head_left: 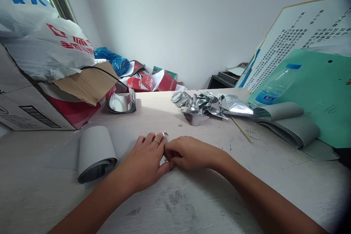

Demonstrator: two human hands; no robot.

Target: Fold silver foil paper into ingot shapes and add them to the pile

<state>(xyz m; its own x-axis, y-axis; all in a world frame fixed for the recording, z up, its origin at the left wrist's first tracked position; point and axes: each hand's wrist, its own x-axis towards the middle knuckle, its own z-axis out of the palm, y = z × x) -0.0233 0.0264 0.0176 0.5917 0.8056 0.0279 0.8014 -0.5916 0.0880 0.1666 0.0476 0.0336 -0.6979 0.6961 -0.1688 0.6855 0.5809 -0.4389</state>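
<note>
A small piece of silver foil paper lies on the tabletop, mostly covered by both hands. My left hand, with a ring on one finger, bends over it and holds it down with fingertips and thumb. From the other side my right hand is closed, its thumb and fingers pinched at the paper's edge and touching my left hand. Beyond them sits a heap of folded silver foil pieces. To the left of my left hand lies a curled grey-backed roll of sheets.
A second silver-lined roll stands by a cardboard box bearing a stuffed plastic bag. At right are a thin stick, rubber bands, folded grey sheets, a plastic bottle and a green board.
</note>
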